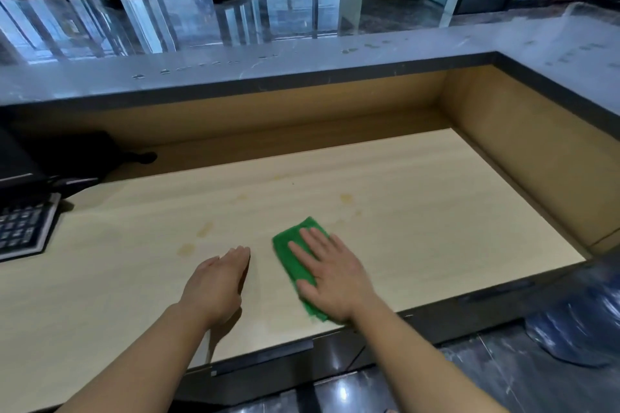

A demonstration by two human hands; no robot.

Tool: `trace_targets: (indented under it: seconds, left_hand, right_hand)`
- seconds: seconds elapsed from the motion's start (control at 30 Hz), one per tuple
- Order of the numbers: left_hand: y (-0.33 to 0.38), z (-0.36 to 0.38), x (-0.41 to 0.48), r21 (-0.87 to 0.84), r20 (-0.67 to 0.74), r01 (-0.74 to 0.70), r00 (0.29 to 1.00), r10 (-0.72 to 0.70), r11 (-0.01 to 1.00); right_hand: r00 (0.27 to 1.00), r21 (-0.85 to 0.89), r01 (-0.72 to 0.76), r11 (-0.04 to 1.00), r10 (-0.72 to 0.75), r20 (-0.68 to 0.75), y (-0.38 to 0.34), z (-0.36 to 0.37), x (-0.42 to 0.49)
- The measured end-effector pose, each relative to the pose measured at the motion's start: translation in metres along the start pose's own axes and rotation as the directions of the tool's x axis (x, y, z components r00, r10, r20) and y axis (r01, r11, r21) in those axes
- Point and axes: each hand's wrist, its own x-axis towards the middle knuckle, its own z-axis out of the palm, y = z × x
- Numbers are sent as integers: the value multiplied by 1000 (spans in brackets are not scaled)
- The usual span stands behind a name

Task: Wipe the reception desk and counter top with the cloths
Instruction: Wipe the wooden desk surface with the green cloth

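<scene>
A folded green cloth (291, 253) lies flat on the light wooden reception desk (419, 211), near its front edge. My right hand (332, 273) rests palm down on the cloth with fingers spread, pressing it to the wood. My left hand (218, 282) hovers just left of the cloth, edge-on above the desk, fingers together and holding nothing. Several yellowish stains (204, 230) mark the desk ahead of my left hand, and others (345, 198) lie beyond the cloth. The raised grey stone counter top (302, 60) runs along the back and the right side.
A black keyboard (23, 228) and dark equipment (67, 157) sit at the desk's left end. Wooden inner walls (520, 144) enclose the desk at the back and right. A blue plastic-covered object (583, 322) is at the lower right, beside the desk.
</scene>
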Motion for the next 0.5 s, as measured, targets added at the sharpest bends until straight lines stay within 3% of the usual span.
trace_targets:
  seconds: [0.13, 0.27, 0.37, 0.5]
  left_hand:
    - [2, 0, 10, 26, 19, 7, 1000, -8, 1000]
    - [2, -4, 20, 40, 5, -13, 1000, 12, 999]
    - [4, -6, 27, 37, -9, -19, 1000, 20, 999]
    - [6, -8, 28, 55, -16, -36, 999, 37, 998]
  right_hand:
    - [972, -69, -235, 969, 236, -5, 64, -10, -9]
    - [902, -33, -432, 901, 432, -11, 105, -15, -6]
    - [801, 54, -597, 801, 598, -28, 103, -14, 8]
    - [637, 121, -765, 633, 771, -10, 46, -17, 49]
